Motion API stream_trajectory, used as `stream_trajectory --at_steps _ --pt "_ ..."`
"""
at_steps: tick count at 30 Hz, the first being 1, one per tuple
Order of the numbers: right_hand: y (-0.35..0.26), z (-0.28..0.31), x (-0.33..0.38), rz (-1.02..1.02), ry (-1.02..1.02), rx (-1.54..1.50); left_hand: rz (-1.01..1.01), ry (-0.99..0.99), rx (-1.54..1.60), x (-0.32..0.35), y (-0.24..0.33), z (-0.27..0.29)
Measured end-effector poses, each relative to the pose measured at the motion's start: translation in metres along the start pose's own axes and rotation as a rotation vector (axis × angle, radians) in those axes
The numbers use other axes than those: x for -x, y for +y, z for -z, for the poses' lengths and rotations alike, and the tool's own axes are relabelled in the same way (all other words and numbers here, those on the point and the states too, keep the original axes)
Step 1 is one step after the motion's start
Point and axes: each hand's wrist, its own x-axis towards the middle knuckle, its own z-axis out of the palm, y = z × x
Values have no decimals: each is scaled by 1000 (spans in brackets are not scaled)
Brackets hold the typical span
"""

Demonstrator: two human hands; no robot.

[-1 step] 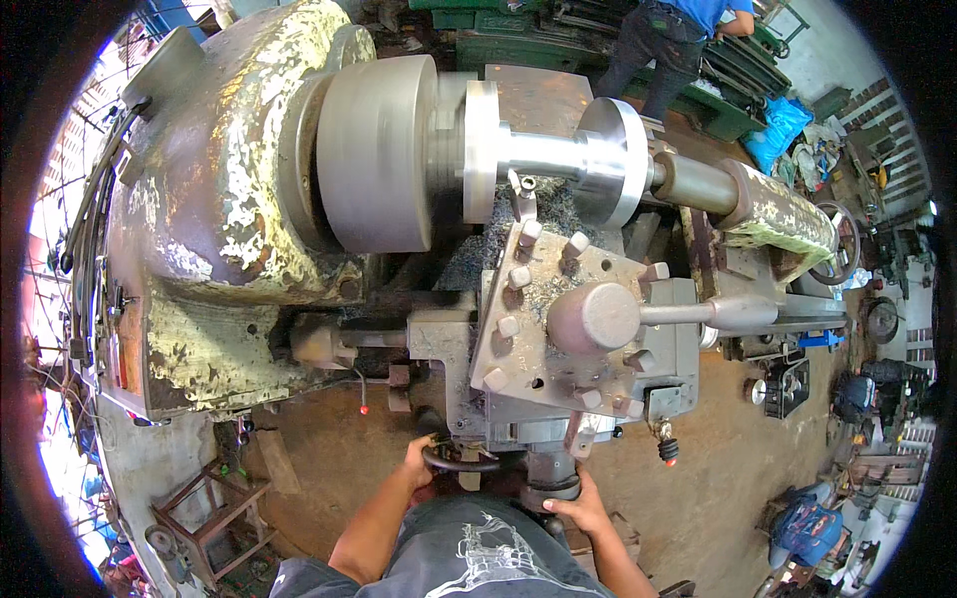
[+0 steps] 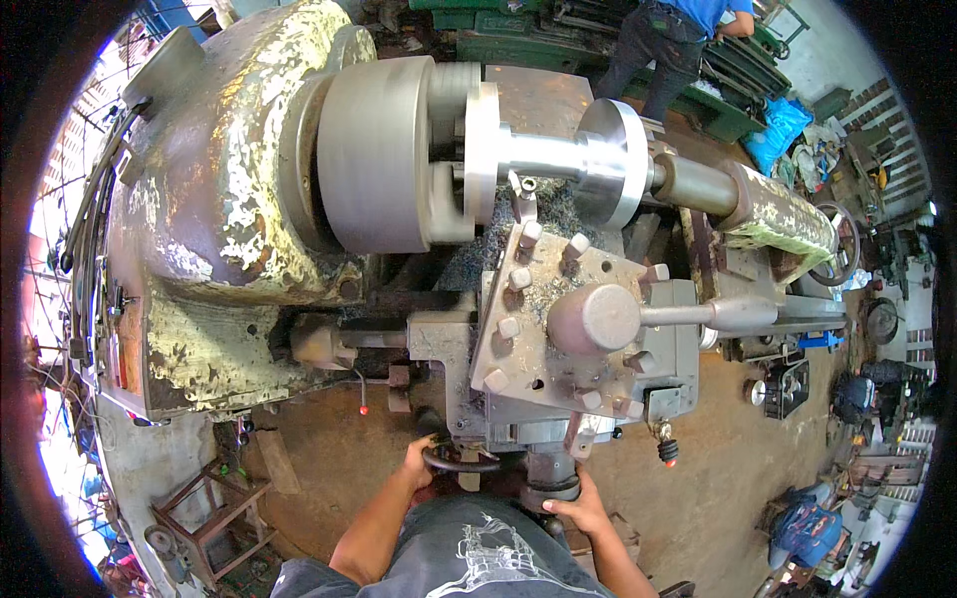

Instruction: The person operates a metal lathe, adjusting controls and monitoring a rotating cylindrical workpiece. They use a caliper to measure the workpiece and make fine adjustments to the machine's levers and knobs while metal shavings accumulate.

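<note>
Head view: left hand (image 2: 419,462), stretched forward, grips the wheel (image 2: 461,462); right hand (image 2: 586,505), thumb out, touches the dial (image 2: 551,488) left of its fingers, whose closure I cannot tell.

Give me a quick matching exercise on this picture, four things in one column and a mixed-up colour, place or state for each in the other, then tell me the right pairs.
Column one
1. Left hand
2. Workpiece
3. Bag
4. Headstock

Column two
A. Blue, at the upper right
B. Covered in patchy, flaking paint
C. On a dark wheel near the person's shirt
D. Bright, shiny metal

Right pairs
1-C
2-D
3-A
4-B
</note>
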Motion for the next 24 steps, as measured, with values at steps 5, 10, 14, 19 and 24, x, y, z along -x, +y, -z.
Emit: stream_trajectory --at_steps 5,10,14,19,24 --pt "0 3 -7 35 10 -8 -250 194 -247 14 -9 -20" --pt "5 6 -13 27 3 43 -375 482 -705 46 -24 -52" --pt "6 9 -12 37 12 59 -395 481 -872 65 -37 -74" --pt "4 10 -11 -13 11 30 -602 288 -751 89 -44 -101" --pt "-6 5 -9 7 47 93 -135 227 51 77 -2 -92"
